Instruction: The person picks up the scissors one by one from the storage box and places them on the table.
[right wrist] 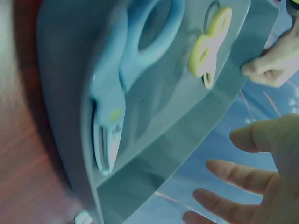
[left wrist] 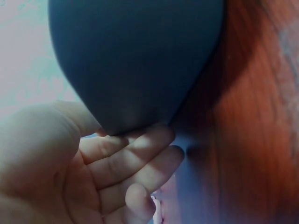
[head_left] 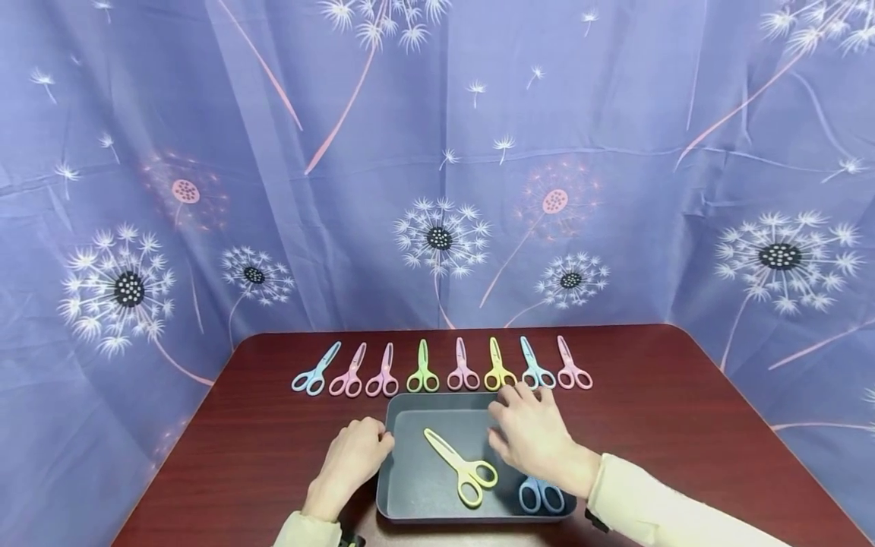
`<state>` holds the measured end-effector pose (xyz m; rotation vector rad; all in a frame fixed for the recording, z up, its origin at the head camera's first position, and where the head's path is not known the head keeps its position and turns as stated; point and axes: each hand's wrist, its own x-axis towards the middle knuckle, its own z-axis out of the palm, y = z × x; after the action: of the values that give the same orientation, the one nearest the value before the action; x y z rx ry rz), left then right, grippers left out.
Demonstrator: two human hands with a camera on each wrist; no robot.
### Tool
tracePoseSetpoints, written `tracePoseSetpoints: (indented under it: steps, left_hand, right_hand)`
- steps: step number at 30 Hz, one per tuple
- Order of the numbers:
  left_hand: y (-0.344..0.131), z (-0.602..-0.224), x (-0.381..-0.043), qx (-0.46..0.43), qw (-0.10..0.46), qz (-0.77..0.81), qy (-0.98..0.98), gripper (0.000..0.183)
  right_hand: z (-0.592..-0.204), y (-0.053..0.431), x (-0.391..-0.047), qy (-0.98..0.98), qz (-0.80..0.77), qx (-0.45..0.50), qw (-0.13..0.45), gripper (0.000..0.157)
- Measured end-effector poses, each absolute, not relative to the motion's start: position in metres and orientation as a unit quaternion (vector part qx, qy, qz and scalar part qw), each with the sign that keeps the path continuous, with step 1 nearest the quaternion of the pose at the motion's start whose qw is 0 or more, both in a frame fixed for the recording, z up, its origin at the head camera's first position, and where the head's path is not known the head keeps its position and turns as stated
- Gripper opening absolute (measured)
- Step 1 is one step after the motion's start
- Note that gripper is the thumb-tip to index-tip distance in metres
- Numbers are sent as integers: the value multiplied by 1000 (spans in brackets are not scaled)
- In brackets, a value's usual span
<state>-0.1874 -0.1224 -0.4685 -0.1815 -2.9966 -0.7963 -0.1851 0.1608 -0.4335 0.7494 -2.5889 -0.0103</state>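
Note:
My left hand grips the left side of a dark grey tray, its thumb over the rim and fingers outside; the left wrist view shows the fingers against the tray's outer wall. Over the tray's right part is my right hand, holding nothing, its fingers spread in the right wrist view. Yellow scissors lie slanted in the middle of the tray, blades pointing away to the left. Blue scissors lie along its right side; in the head view the right hand covers their blades, leaving the blue handles visible.
Behind the tray, several scissors form a row on the red-brown table: blue, pink, green, purple and yellow among them. A blue dandelion-print curtain hangs at the table's back.

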Motion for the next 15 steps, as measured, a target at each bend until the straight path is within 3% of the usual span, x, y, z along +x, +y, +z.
tracePoseSetpoints:
  steps: [6, 15]
  left_hand:
    - [-122, -469, -187, -62, 30, -262, -963, 33]
    - [-122, -468, -187, -57, 21, -260, -964, 33]
  right_hand:
    - [-434, 155, -171, -939, 4, 290, 186, 19]
    - [-430, 142, -157, -948, 32, 307, 74, 18]
